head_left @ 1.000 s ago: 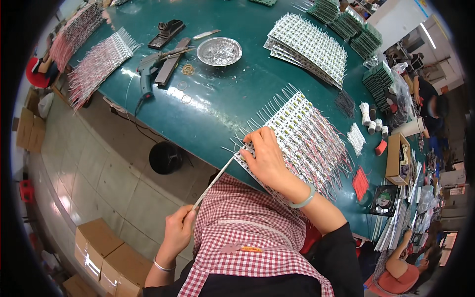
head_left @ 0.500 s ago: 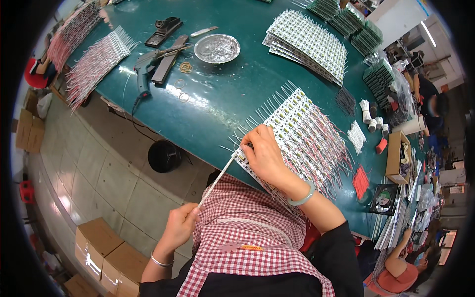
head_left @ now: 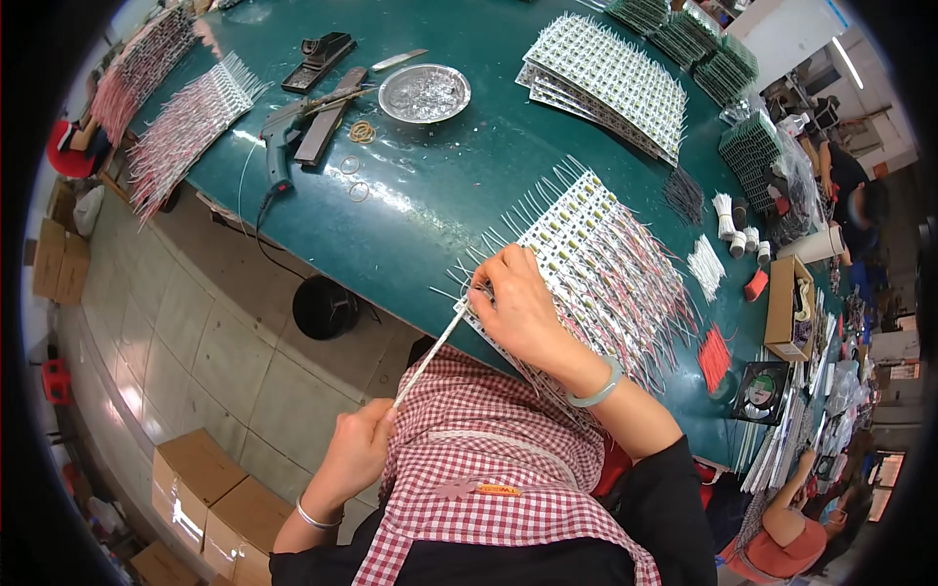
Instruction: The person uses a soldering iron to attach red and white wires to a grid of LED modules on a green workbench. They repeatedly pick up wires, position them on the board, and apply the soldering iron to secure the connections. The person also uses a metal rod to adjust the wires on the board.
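The grip of the left hand (head_left: pixel 360 441) is closed around the lower end of a thin white strand (head_left: pixel 428 358), in front of the checked apron (head_left: pixel 489 459). The strand goes up, slanting and straight, to the left corner of a board panel (head_left: pixel 581 230). At this corner is the right hand (head_left: pixel 518 303), its fingers bent and its grip narrow; whether it pinches the strand or the panel, I cannot tell. The panel lies at the near edge of the green surface (head_left: pixel 401 220), with white wires along its left side and pink and white wires across its right part. To the right of it lie black wires (head_left: pixel 683 196), white wires (head_left: pixel 704 271) and red wires (head_left: pixel 714 358). Behind the panel is a stack of similar boards (head_left: pixel 611 83). Farther left are a round metal dish (head_left: pixel 424 120), rubber bands (head_left: pixel 362 132) and a glue gun (head_left: pixel 278 151). On the floor, below the edge, stands a black bucket (head_left: pixel 325 308).
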The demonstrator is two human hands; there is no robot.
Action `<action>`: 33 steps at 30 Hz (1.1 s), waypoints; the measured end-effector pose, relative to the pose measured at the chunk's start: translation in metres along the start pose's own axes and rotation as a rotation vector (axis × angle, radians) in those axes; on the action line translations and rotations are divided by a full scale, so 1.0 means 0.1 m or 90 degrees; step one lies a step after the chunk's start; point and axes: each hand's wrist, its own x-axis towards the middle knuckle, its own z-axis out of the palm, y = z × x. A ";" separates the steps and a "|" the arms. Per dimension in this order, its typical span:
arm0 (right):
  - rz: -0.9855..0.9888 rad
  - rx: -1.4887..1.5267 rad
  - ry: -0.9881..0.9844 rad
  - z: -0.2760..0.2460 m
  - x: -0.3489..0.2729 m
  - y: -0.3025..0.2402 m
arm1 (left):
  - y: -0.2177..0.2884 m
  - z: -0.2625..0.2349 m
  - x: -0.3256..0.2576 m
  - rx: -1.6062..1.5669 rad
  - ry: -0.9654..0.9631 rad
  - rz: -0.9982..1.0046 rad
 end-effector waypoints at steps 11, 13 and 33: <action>0.005 -0.008 0.041 0.06 0.01 0.00 | -0.01 0.05 -0.03 0.049 0.032 0.035; -0.001 0.023 0.048 0.04 -0.02 0.03 | 0.00 0.05 0.00 0.044 0.030 0.044; 0.128 0.236 0.119 -0.39 -0.20 0.34 | 0.14 0.10 0.32 0.031 0.047 0.048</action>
